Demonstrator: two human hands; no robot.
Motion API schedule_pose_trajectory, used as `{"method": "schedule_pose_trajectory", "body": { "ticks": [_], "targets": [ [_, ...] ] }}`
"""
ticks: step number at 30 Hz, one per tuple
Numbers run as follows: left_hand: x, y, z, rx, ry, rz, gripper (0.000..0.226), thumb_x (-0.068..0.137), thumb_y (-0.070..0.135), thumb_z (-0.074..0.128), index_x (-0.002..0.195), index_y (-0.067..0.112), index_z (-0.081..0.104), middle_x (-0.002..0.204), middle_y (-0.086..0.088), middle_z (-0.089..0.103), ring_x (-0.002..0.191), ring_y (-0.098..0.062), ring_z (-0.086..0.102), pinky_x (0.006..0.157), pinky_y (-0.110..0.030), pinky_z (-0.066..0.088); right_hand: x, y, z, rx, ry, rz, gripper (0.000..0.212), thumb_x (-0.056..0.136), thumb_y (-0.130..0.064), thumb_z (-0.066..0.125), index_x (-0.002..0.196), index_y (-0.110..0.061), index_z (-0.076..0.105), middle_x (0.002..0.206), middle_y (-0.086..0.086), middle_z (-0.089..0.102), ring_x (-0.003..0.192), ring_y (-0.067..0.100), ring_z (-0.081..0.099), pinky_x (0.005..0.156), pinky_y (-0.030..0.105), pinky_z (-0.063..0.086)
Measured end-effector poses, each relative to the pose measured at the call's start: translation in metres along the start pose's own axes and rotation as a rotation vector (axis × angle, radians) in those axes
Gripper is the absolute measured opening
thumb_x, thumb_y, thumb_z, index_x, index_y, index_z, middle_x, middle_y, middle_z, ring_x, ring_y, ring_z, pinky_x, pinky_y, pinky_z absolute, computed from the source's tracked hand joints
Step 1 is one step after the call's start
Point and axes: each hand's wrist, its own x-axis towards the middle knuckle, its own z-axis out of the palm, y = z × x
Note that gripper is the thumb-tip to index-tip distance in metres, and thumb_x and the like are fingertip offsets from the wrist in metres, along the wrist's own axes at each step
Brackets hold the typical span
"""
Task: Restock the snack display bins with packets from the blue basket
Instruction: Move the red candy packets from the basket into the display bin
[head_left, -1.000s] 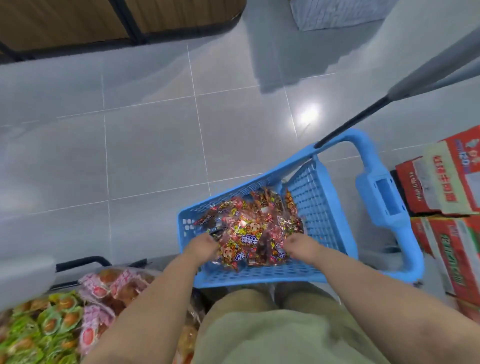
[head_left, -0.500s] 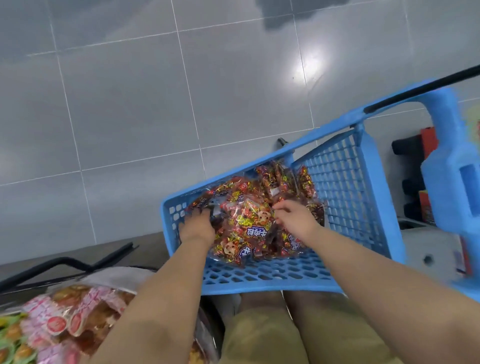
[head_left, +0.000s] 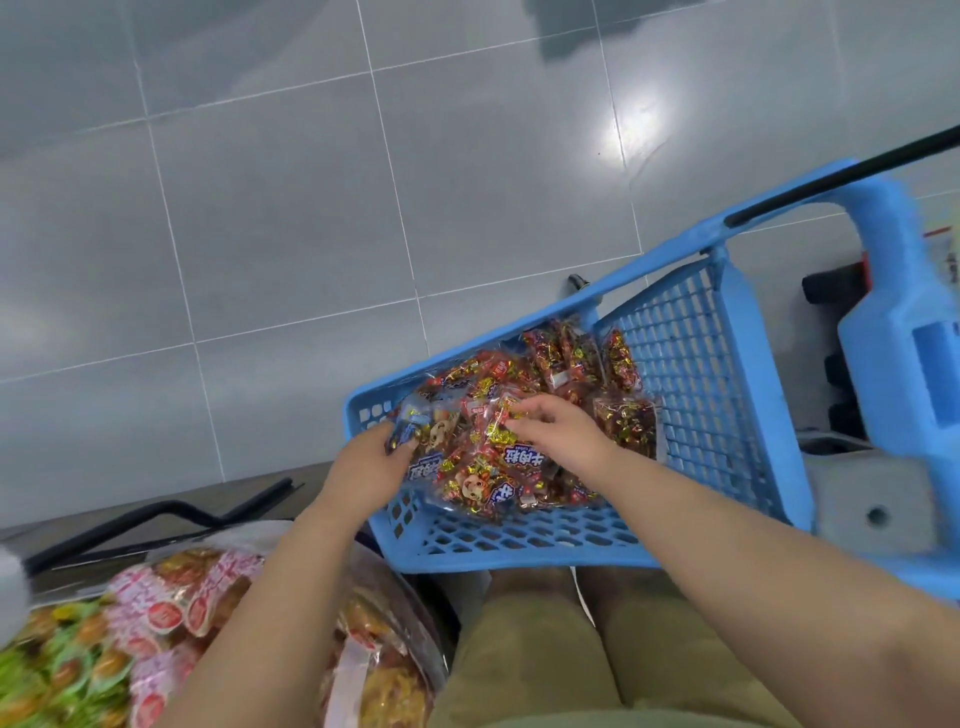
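Vs a second ago: both hands have moved off the near edge of the pile and further in, and the right one is now up on top.

Head view, the only one. The blue plastic lattice basket (head_left: 519, 551) is just ahead of the person's knees in khaki shorts (head_left: 545, 654). Inside it is a heap of clear plastic snack packets (head_left: 483, 483) holding red-and-gold wrapped pieces, piled toward the basket's left and far side.

The left hand (head_left: 363, 467) grips the heap's left end, fingers curled round the wrap. The right hand (head_left: 561, 431) lies across the top, fingertips (head_left: 524, 410) curled in, pinching a packet.

Hard to read: can't tell how many packets each hand has. The basket's blue moulded handle (head_left: 883, 322) is blurred and cut off at the right edge. Pink-wrapped packs (head_left: 171, 597) and green-wrapped packs (head_left: 52, 670) at lower left are blurred and cropped, and the left forearm crosses them.

Room: there is bare mesh at the basket's near-right corner. Grey tiled floor (head_left: 260, 208) lies open to the left of and beyond the basket. A black metal frame (head_left: 156, 514) lies between the packs and the floor.
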Motion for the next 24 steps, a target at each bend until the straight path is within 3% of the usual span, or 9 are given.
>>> {"method": "schedule_pose_trajectory", "body": {
  "ticks": [3,5,7,9,13,15,19,22,24],
  "targets": [
    [-0.015,0.005,-0.009,-0.359,-0.135,-0.040,0.022,0.094,0.034,0.057,0.113,0.024,0.063,0.107,0.001,0.068,0.100,-0.021,0.064,0.087,-0.039,0.050,0.003,0.003,0.007,-0.166,0.142,-0.067,0.068,0.078,-0.037,0.073,0.136,-0.021,0.042,0.125,-0.005,0.045,0.115,0.014,0.045,0.097,0.029,0.038],
    [-0.018,0.010,-0.005,-0.576,-0.193,-0.080,0.032,0.094,0.031,0.059,0.125,0.023,0.057,0.120,-0.003,0.066,0.110,-0.025,0.062,0.100,-0.050,0.046,0.012,0.009,0.006,-0.406,0.271,-0.073,0.081,0.077,-0.037,0.075,0.144,-0.017,0.033,0.139,0.006,0.039,0.129,0.024,0.037,0.106,0.035,0.032],
    [-0.018,0.012,0.003,-0.701,-0.189,-0.124,0.041,0.095,0.026,0.058,0.134,0.021,0.049,0.130,-0.006,0.060,0.118,-0.027,0.058,0.105,-0.053,0.041,0.022,0.017,0.005,-0.573,0.232,-0.026,0.095,0.075,-0.039,0.076,0.148,-0.015,0.021,0.151,0.009,0.027,0.139,0.029,0.023,0.113,0.039,0.023],
    [-0.016,0.012,0.013,-0.724,-0.169,-0.160,0.044,0.096,0.026,0.056,0.139,0.022,0.045,0.136,-0.004,0.055,0.121,-0.025,0.056,0.107,-0.050,0.040,0.030,0.026,0.005,-0.681,0.164,0.019,0.101,0.074,-0.041,0.077,0.150,-0.016,0.015,0.153,0.009,0.025,0.140,0.030,0.021,0.113,0.041,0.023],
    [-0.018,0.005,0.027,-0.654,-0.038,-0.179,0.032,0.093,0.031,0.058,0.125,0.028,0.054,0.122,0.002,0.062,0.104,-0.014,0.061,0.084,-0.034,0.048,0.042,0.032,0.008,-0.917,0.234,-0.045,0.084,0.072,-0.044,0.076,0.140,-0.019,0.034,0.131,0.007,0.053,0.124,0.028,0.043,0.097,0.041,0.036],
    [-0.020,0.003,0.032,-0.696,-0.002,-0.187,0.034,0.087,0.037,0.066,0.119,0.028,0.058,0.116,0.004,0.065,0.105,-0.016,0.062,0.087,-0.037,0.048,0.043,0.029,0.006,-0.914,0.213,-0.045,0.079,0.072,-0.046,0.076,0.137,-0.019,0.039,0.125,0.006,0.058,0.117,0.027,0.050,0.091,0.040,0.039],
    [-0.022,0.002,0.033,-0.764,0.101,-0.182,0.019,0.081,0.036,0.074,0.095,0.028,0.065,0.098,0.004,0.072,0.095,-0.015,0.066,0.076,-0.031,0.049,0.031,0.017,-0.018,-0.715,0.044,-0.049,0.062,0.075,-0.043,0.074,0.127,-0.015,0.056,0.123,0.005,0.061,0.111,0.026,0.056,0.084,0.031,0.045],
    [-0.019,0.002,0.031,-0.780,0.191,-0.200,0.014,0.083,0.031,0.074,0.091,0.027,0.063,0.098,0.002,0.071,0.088,-0.010,0.067,0.069,-0.026,0.049,0.011,0.002,-0.050,-0.532,0.045,-0.087,0.026,0.073,-0.040,0.077,0.094,-0.031,0.064,0.093,-0.012,0.062,0.099,0.018,0.058,0.067,0.021,0.040],
    [-0.016,0.005,0.030,-0.835,0.182,-0.206,0.015,0.085,0.022,0.072,0.092,0.030,0.062,0.101,0.003,0.072,0.083,-0.004,0.068,0.067,-0.024,0.051,-0.003,-0.010,-0.069,-0.323,0.026,-0.069,0.034,0.070,-0.039,0.080,0.098,-0.031,0.063,0.095,-0.017,0.061,0.100,0.014,0.059,0.070,0.019,0.040]
  ]
}}
